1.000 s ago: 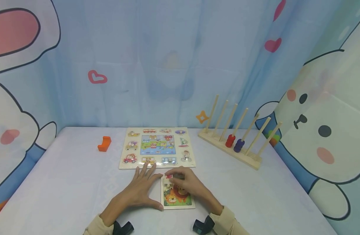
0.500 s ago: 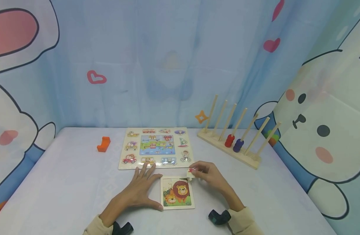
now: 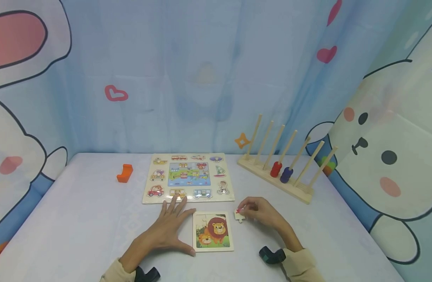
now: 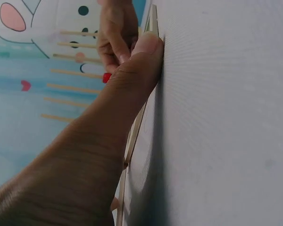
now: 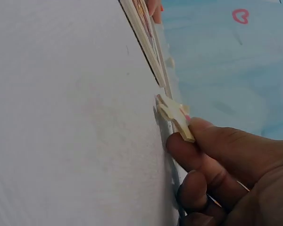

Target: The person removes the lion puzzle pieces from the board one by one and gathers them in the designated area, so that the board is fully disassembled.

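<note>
A person in pale sleeves works with both hands over a white-covered surface [image 3: 96, 227]. At the centre near the person lies a square wooden lion puzzle [image 3: 215, 232], flat, with a maned lion and a smaller animal on green; its 11 o'clock corner is pale and marked with piece outlines. The left hand [image 3: 168, 231] is at the puzzle's 9 o'clock, its grip wide: the fingers are spread, the thumb touches the frame near the 7 o'clock corner, and the longer fingers reach the near edge of the vehicle puzzle board [image 3: 188, 175]. That board lies flat at 11 o'clock from the lion, with vehicle pictures around a blue scene. The right hand [image 3: 261, 213] is between 2 and 3 o'clock, its grip narrow, pinching a small jigsaw piece [image 3: 239, 216] between thumb and finger. The piece, pale with a touch of pink, is at 2 o'clock, just beside the puzzle and apart from it; whether it touches the surface is hard to tell. Farther off at 2 o'clock stands a wooden peg rack [image 3: 297, 190] of seven pegs, with red beads [image 3: 276, 169] on the fourth and dark blue beads [image 3: 286, 175] on the fifth. At 10 o'clock sits an orange block [image 3: 125, 173].
</note>
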The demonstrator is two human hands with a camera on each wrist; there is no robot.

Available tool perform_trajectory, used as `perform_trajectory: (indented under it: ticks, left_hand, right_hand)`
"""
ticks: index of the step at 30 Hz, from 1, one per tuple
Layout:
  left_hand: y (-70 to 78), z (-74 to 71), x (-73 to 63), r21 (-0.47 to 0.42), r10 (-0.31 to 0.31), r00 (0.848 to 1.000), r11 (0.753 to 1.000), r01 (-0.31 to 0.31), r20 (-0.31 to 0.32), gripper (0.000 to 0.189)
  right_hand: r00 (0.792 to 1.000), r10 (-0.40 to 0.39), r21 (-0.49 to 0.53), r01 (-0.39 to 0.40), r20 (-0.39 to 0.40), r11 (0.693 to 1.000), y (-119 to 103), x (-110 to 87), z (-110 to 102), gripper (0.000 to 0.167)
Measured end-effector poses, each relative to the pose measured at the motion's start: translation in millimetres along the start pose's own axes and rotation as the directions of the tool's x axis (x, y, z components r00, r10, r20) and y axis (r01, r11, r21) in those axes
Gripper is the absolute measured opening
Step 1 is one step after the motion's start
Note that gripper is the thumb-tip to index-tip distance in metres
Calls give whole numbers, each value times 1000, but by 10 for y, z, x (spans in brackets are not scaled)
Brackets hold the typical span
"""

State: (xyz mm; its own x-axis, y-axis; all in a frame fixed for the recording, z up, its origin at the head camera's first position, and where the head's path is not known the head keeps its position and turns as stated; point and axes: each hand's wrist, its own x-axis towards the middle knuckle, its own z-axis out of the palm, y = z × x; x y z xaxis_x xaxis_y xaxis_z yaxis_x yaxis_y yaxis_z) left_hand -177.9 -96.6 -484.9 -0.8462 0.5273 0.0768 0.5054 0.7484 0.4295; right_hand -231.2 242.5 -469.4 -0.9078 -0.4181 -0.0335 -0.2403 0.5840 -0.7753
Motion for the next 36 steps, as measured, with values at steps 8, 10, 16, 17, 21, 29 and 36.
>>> perform_trajectory:
  ticks: [8, 10, 16, 17, 21, 29, 36]
  left_hand:
    - [-6, 22, -10, -9, 2, 1000, 1000, -2, -8, 112]
    - [-9, 27, -13, -9, 3, 1000, 1000, -4, -15, 111]
    - [-10, 36, -10, -12, -7, 1000, 1000, 7, -3, 112]
    - [-10, 35, -10, -11, -7, 1000, 1000, 7, -2, 112]
    - [-18, 35, -10, -4, -5, 1000, 1000, 5, -3, 113]
    - [5, 78, 0, -89, 27, 1000, 996, -28, -12, 104]
    - [53, 64, 7, -90, 20, 1000, 996, -18, 18, 104]
  right_hand:
    - [999, -3, -77, 0, -34, 997, -71, -7, 33, 10]
    - [999, -3, -80, 0, -40, 997, -74, -5, 39, 10]
    - [998, 3, -112, -10, -62, 994, -54, -2, 46, 7]
    - [998, 5, -116, -13, -66, 993, -48, 0, 47, 7]
    - [997, 0, -112, -8, -77, 994, -17, 12, 43, 8]
    - [988, -95, -21, 93, -121, 995, -35, 38, 82, 14]
    - [979, -146, -10, 146, -144, 989, -372, 85, 300, 14]
